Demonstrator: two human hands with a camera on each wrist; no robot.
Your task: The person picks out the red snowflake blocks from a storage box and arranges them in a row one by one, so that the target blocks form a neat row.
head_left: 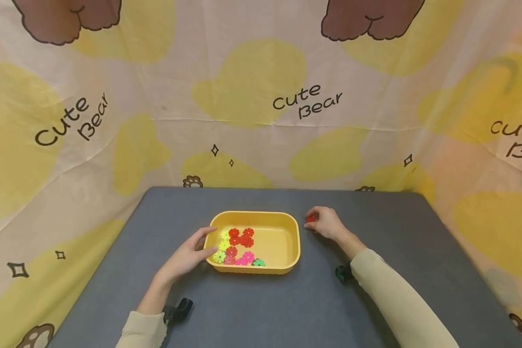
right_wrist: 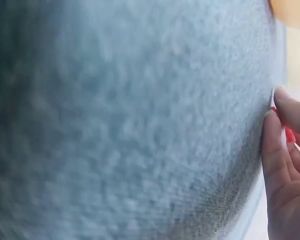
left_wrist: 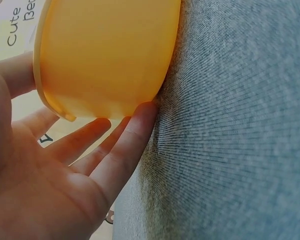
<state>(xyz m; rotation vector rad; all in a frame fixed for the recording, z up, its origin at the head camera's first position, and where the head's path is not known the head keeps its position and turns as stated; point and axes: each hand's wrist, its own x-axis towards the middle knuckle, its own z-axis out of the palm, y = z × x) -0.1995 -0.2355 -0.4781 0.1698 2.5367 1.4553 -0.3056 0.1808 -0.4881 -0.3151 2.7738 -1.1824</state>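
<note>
A yellow plastic tub (head_left: 278, 270) stands on the dark table. My left hand (head_left: 187, 253) holds its left end, thumb over the rim and the other fingers against the outer wall (left_wrist: 110, 60). Several snowflake-shaped plastic discs lie in the tub, mostly toward its left: red discs (head_left: 245, 240), yellow-green discs (head_left: 219, 256), pink discs (head_left: 245, 258) and a green disc (head_left: 258, 262). Just right of the tub, my right hand (head_left: 328, 223) pinches a red snowflake disc (head_left: 311, 219) between thumb and fingers, close over the table. In the right wrist view the fingers mostly cover that red disc (right_wrist: 289, 135).
The grey-blue cloth-covered table (head_left: 261, 309) reaches back to a patterned curtain (head_left: 243, 82) with bear prints and lettering, which also hangs along both sides. Dark wrist straps with cameras (head_left: 178, 310) sit on both wrists.
</note>
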